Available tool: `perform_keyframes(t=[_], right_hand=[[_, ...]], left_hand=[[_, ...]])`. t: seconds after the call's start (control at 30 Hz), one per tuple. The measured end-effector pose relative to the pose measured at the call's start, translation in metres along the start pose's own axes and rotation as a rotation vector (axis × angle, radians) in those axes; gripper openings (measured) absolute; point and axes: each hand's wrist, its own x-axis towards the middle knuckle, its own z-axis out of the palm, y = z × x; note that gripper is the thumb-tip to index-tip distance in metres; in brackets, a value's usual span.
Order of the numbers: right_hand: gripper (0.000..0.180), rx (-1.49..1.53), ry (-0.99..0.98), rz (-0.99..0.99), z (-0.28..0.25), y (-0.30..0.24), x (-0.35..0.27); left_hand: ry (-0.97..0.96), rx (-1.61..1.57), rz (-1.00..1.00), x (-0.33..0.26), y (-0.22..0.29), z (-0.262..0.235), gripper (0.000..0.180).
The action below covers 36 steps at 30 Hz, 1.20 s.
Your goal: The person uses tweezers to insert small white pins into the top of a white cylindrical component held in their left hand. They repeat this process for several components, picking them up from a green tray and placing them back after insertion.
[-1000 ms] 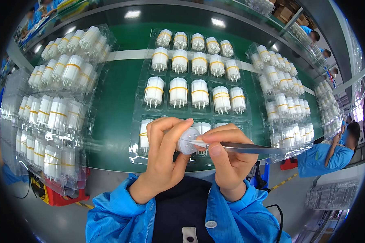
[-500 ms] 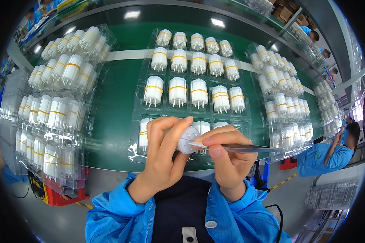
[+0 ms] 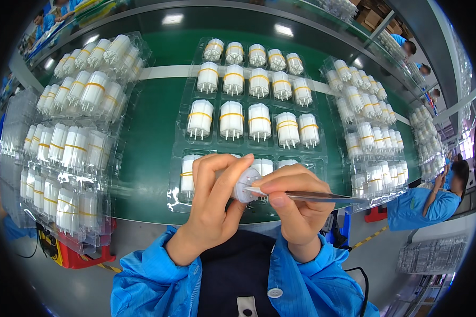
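Observation:
Between the fingers of my left hand [image 3: 211, 208] is a white round plastic piece [image 3: 243, 186], its flat face with small holes turned to the right. It resembles the end of the white pronged units, but its far side is hidden by my fingers. My right hand [image 3: 301, 203] pinches metal tweezers [image 3: 322, 196], whose long shank points right. At the other end, a thin white tip meets the face of the round piece; whether it is part of the tweezers I cannot tell. Behind both hands lies a clear tray [image 3: 182, 140] of white pronged units [image 3: 231, 119] with yellow bands.
Stacked clear trays [image 3: 119, 113] of similar units stand at the left of the green table [image 3: 150, 153]. More loaded trays [image 3: 373, 171] stand at the right. A person in blue [image 3: 423, 206] sits beyond them. A red bin [image 3: 87, 259] is below the left edge.
My right fingers have shifted slightly and the tweezers have tilted a little. The round piece has turned slightly in my left hand. The trays have not moved.

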Motion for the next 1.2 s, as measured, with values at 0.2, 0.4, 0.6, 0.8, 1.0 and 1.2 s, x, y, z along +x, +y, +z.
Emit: perform_keyframes(t=[0.2,0.4,0.6,0.8,1.0,1.2], right_hand=[[0.012,-0.134,-0.061,0.013,0.0,-0.008,0.005],[0.015,-0.047,-0.135,0.02,-0.01,-0.009,0.014],[0.019,0.09,-0.031,0.062,-0.017,-0.004,0.008],[0.017,0.005,-0.134,-0.007,-0.02,-0.003,0.015],[0.016,0.014,-0.16,-0.055,-0.019,0.0,0.018],[0.016,-0.013,-0.195,-0.05,-0.021,-0.001,0.021]], left_hand=[[-0.025,0.036,0.028,0.001,-0.002,-0.001,0.066],[-0.05,-0.006,0.016,0.0,0.0,-0.003,0.066],[-0.138,-0.163,-0.039,0.001,-0.003,-0.003,0.071],[-0.183,-0.278,-0.112,-0.001,-0.004,-0.006,0.07],[-0.186,-0.313,-0.108,-0.001,-0.005,-0.007,0.068],[-0.193,-0.318,-0.123,-0.001,-0.005,-0.008,0.067]])
